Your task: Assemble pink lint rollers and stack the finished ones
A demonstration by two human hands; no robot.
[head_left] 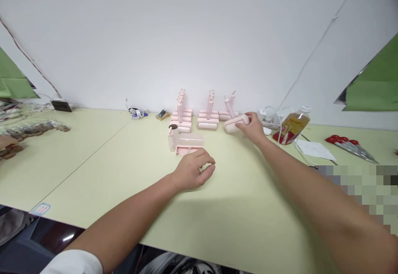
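My right hand point(253, 128) grips one end of a pink lint roller point(235, 124), held tilted at the right end of a group of similar ones. Its fingers and thumb are closed round the pink body. My left hand point(195, 168) is low over the table, fingers loosely bent, thumb apart, with nothing in it. Just beyond it lie an opened pink case point(184, 151) with a clear cover point(191, 139), a slim pink handle point(171, 139) standing upright, and a roll point(174, 131) on end with a dark hollow core. My left hand partly hides the case.
Pink lint rollers point(181, 118) stand in rows by the wall, with more rollers point(208, 121) beside them. A yellow-labelled bottle point(291, 125), white cables point(280, 127), paper point(315, 149) and red-handled tools point(350, 144) are on the right. A coiled cable point(138, 113) and small box point(162, 115) lie left.
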